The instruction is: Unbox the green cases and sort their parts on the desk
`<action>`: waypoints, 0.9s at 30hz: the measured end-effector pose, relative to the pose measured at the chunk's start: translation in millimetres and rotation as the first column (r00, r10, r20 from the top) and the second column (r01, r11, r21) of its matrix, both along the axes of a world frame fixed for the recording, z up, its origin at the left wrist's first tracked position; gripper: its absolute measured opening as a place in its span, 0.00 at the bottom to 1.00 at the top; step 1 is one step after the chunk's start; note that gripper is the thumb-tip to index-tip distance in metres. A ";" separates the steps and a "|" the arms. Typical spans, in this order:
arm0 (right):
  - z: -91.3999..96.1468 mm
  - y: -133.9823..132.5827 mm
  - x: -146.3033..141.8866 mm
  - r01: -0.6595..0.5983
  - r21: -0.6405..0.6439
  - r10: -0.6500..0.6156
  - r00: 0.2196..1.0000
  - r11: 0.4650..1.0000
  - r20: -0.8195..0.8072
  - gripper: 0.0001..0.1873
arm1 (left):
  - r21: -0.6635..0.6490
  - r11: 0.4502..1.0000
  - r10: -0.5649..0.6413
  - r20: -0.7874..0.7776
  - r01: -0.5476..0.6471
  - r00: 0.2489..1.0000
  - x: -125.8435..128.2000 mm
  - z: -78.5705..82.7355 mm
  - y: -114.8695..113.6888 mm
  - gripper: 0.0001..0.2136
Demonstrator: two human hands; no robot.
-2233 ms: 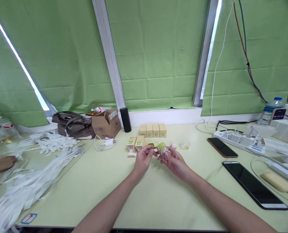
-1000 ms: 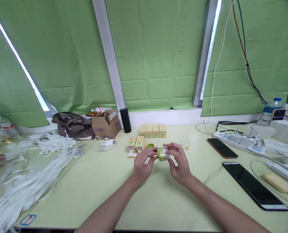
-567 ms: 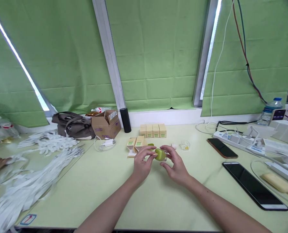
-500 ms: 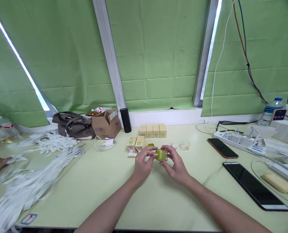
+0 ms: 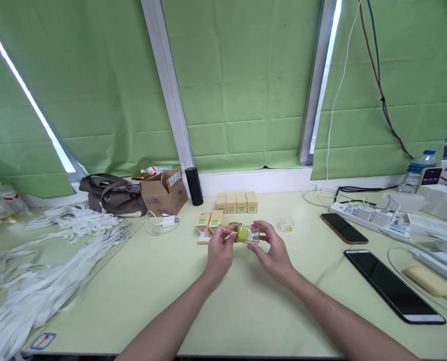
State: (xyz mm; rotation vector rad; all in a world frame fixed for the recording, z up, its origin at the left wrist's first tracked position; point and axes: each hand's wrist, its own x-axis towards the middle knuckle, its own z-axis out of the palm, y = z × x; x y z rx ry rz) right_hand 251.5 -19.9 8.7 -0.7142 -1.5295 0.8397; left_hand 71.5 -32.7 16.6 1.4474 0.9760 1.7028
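Note:
Just above the table, a small clear jar with a green cap (image 5: 242, 233) lies sideways between my two hands. My left hand (image 5: 220, 250) pinches the cap end, where a thin pale strip shows at the fingertips. Around the clear body (image 5: 254, 235) of the jar curl the thumb and fingers of my right hand (image 5: 275, 250). Two open kraft boxes (image 5: 210, 220) with green labels stand just behind my left hand. Another green piece (image 5: 232, 223) is partly hidden behind the fingers. To the right sits a small clear container (image 5: 286, 225) with something yellow in it.
Several closed kraft boxes (image 5: 237, 202) stand in a row at the back, near a black cylinder (image 5: 194, 186) and a cardboard carton (image 5: 164, 193). White straps (image 5: 57, 271) cover the left side. Phones (image 5: 394, 286), cables and a power strip (image 5: 369, 216) lie on the right.
The jar has turned so its clear body shows more, and its cap has shifted left. My right fingers now cover the spot of a small pale item. At far left, another person's hand has mostly withdrawn.

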 end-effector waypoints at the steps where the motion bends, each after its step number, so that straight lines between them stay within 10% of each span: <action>1: 0.6 1.3 2.0 0.013 -0.017 -0.013 1.000 1.000 -0.008 0.27 | 0.002 1.000 0.012 0.032 -0.012 0.999 -1.9 2.6 1.4 0.18; 19: 12.9 8.8 13.4 -0.260 -0.191 0.159 0.890 0.946 -0.427 0.29 | -0.309 0.937 -0.027 0.403 0.164 0.915 -18.8 -4.0 19.6 0.17; 27: 11.1 17.1 16.0 -0.518 -0.368 0.197 0.746 0.772 -0.637 0.17 | -0.372 0.906 -0.014 0.450 0.201 0.893 -18.3 -2.2 19.5 0.15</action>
